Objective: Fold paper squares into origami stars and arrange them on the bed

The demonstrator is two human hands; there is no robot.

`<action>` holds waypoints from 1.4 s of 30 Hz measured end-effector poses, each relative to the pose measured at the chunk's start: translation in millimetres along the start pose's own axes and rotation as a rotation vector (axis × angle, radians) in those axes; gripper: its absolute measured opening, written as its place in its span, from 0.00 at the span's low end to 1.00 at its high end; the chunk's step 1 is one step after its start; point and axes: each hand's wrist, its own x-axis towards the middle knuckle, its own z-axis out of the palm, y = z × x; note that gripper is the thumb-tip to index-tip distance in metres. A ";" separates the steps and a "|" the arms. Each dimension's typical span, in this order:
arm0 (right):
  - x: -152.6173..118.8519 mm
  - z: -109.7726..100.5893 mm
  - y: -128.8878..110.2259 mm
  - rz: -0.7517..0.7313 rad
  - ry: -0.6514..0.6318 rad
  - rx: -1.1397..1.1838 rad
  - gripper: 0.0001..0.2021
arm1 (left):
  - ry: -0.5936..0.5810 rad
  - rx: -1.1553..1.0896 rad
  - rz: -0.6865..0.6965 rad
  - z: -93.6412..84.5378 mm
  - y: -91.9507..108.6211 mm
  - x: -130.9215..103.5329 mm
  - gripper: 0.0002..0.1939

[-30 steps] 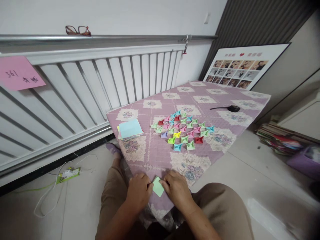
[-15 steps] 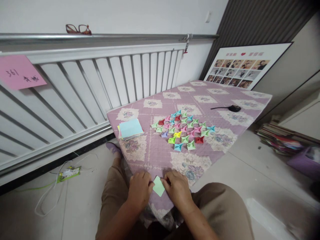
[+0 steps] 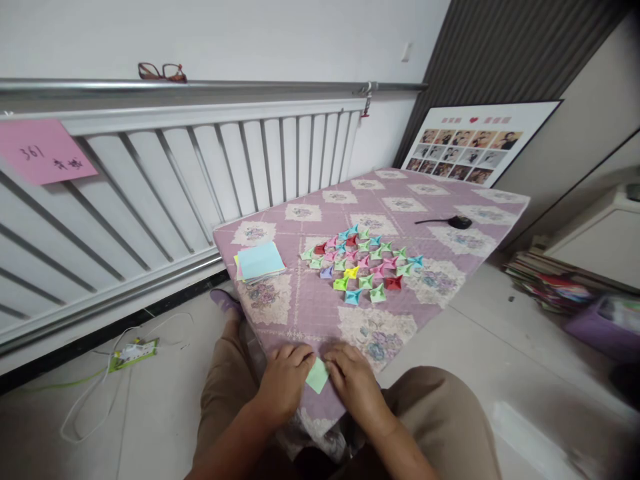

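Observation:
A small pale green folded paper (image 3: 317,377) lies on the near corner of the cloth-covered table, one point towards me. My left hand (image 3: 287,377) has its fingers closed together at the paper's left edge. At the right edge, the curled fingers and thumb of my right hand (image 3: 354,380) hold the paper too. Farther up the table stand several small folded paper shapes (image 3: 366,283) in green, pink, blue, red, yellow and purple, set out in slanting rows. To their left rests a stack of square paper sheets (image 3: 260,261), a light blue one on top.
The purple flowered tablecloth (image 3: 310,320) covers the table. A black object with a cable (image 3: 459,222) lies at its far right. A radiator (image 3: 275,157) runs along the left side. On the floor are a power strip (image 3: 134,355) and piled magazines (image 3: 545,283).
My left fingers have slid up along the paper's upper left edge, covering more of it. The right hand stays at its edge. The camera view has shifted slightly.

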 end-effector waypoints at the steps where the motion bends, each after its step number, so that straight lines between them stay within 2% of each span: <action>1: -2.1 -2.4 -2.5 -0.029 -0.036 0.029 0.07 | -0.004 -0.001 0.006 -2.4 0.1 -0.1 0.20; 5: -10.1 -9.8 -13.0 -0.054 -0.203 0.050 0.20 | -0.043 -0.040 0.048 -13.6 -3.7 -0.6 0.20; 8: -12.3 -11.5 -15.7 -0.024 -0.232 0.052 0.25 | -0.090 -0.091 0.095 -20.2 -9.2 0.4 0.25; 17: -12.7 -10.9 -16.0 -0.013 -0.188 0.066 0.20 | -0.102 -0.114 0.120 -20.6 -14.8 4.2 0.24; 25: -11.0 -9.1 -13.3 -0.036 -0.153 0.070 0.13 | -0.058 -0.119 0.134 -19.4 -11.8 -0.2 0.29; 29: -10.9 -7.6 -12.1 -0.020 -0.134 0.072 0.12 | -0.018 -0.063 0.098 -15.5 -5.4 -2.3 0.24; 35: -11.9 -7.8 -15.8 -0.010 -0.152 0.093 0.18 | 0.004 -0.039 0.043 -5.2 -3.1 -0.4 0.20; 39: -9.7 2.3 -15.6 0.087 -0.076 0.054 0.15 | 0.021 -0.078 0.015 -6.0 -2.1 1.9 0.18; 42: -6.7 6.8 -14.6 0.080 -0.031 0.061 0.13 | 0.024 -0.133 0.010 -9.6 -1.0 1.5 0.16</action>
